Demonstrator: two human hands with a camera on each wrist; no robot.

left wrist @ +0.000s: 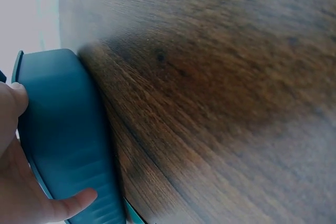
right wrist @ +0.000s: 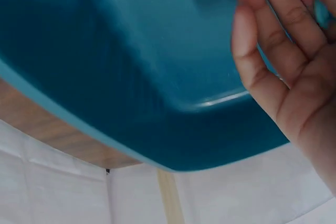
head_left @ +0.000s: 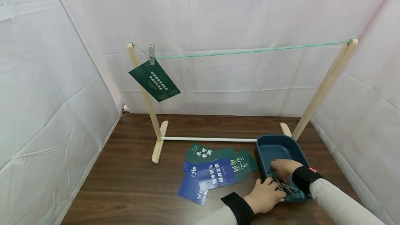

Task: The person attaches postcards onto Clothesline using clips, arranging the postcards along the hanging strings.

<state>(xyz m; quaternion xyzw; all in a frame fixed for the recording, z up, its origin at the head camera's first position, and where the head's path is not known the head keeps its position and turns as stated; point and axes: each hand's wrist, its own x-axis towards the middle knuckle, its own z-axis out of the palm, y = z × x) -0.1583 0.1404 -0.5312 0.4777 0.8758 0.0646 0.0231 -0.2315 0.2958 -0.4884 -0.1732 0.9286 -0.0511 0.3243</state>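
A blue plastic tub stands at the right of the table. My left hand holds its near left rim, with the thumb against the outer wall. Inside the tub is my right hand, bent down among several clothespins, grey and turquoise. A small turquoise piece shows by the right fingers; whether they pinch it is hidden. Left of the tub lie overlapping green cards and blue cards. A grey clothespin fastens a green card to a turquoise cord.
The cord runs between two wooden posts joined by a white bar low behind the cards. Brown wood table spreads to the left. White cloth walls enclose the back and sides.
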